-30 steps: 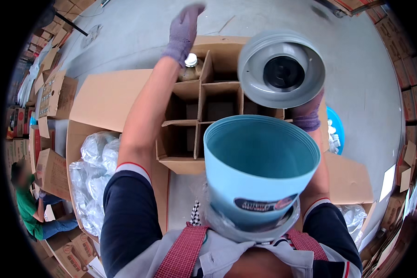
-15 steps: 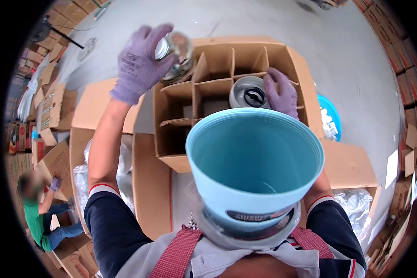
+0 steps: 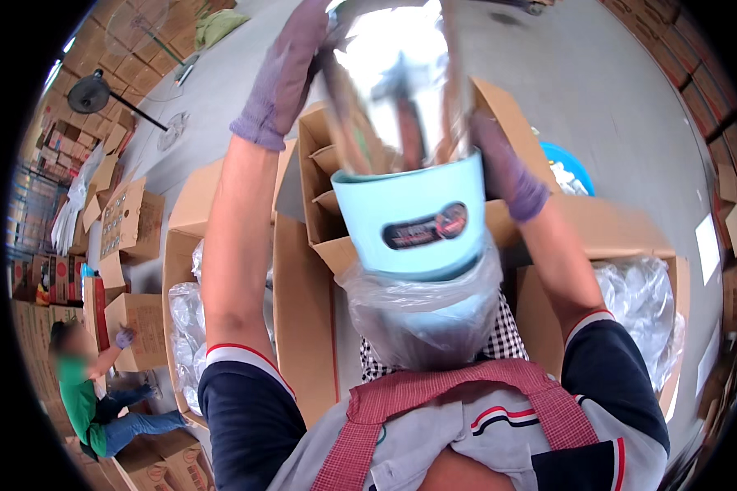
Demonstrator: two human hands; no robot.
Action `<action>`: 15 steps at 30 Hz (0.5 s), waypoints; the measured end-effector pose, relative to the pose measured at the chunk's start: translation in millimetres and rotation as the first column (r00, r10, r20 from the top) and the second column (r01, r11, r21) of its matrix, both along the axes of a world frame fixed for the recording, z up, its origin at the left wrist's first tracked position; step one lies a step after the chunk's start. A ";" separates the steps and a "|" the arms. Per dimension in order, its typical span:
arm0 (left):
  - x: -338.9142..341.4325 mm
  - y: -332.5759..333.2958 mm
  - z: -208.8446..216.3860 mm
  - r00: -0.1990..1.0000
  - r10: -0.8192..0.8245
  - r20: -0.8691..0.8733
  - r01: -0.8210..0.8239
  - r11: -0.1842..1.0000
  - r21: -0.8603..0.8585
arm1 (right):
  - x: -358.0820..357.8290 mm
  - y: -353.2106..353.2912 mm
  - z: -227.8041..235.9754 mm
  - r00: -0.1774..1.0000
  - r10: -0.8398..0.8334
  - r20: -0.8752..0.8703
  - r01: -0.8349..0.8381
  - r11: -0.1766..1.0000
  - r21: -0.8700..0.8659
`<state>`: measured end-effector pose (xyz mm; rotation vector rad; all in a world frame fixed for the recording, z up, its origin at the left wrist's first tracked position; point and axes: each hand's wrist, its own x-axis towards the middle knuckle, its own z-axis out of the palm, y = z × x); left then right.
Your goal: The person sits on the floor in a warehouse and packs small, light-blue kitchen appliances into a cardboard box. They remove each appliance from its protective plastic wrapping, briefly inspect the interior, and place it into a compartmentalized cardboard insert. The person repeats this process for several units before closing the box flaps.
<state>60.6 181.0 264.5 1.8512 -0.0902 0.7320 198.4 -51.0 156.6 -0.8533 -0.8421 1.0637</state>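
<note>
A mirror-silver flask liner (image 3: 397, 90), blurred by motion, stands in front of me with its lower end behind the rim of a light blue casing (image 3: 418, 217). My left hand (image 3: 291, 69), in a purple glove, is wrapped round the liner's upper left side. My right hand (image 3: 508, 168), gloved alike and smeared by motion, is by the right side of the liner and the casing's rim; its fingers are hidden. The casing bears a dark oval label. Clear plastic film (image 3: 434, 319) is bunched round its lower part, close to my chest.
Behind the casing stands a divided cardboard box (image 3: 323, 221). Open cartons with plastic-wrapped pieces flank me on the left (image 3: 303, 286) and right (image 3: 540, 311). A blue tub (image 3: 577, 168) with white pieces sits beyond. At far left another person (image 3: 90, 393) handles a carton; a black fan (image 3: 90, 94) stands behind.
My left hand has brought the shiny liner from the divided box's far left to the casing. My right hand has left the grey part in that box. The casing's mouth has tipped away from me.
</note>
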 end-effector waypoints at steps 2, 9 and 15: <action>-5.8 -14.9 -15.0 0.959 -0.243 -0.148 0.205 0.951 -0.232 | -13.6 -3.7 -22.7 0.875 -0.216 0.432 0.262 0.964 -0.049; -11.3 -67.1 -27.9 0.714 -0.178 -0.677 0.528 0.772 0.354 | -26.9 -6.8 -26.5 0.953 -0.214 0.213 0.204 0.976 0.071; 15.9 -27.3 -100.6 0.984 -0.139 -0.115 0.088 0.926 -0.368 | 117.6 57.4 -205.8 0.272 -0.384 0.882 0.953 0.234 -0.192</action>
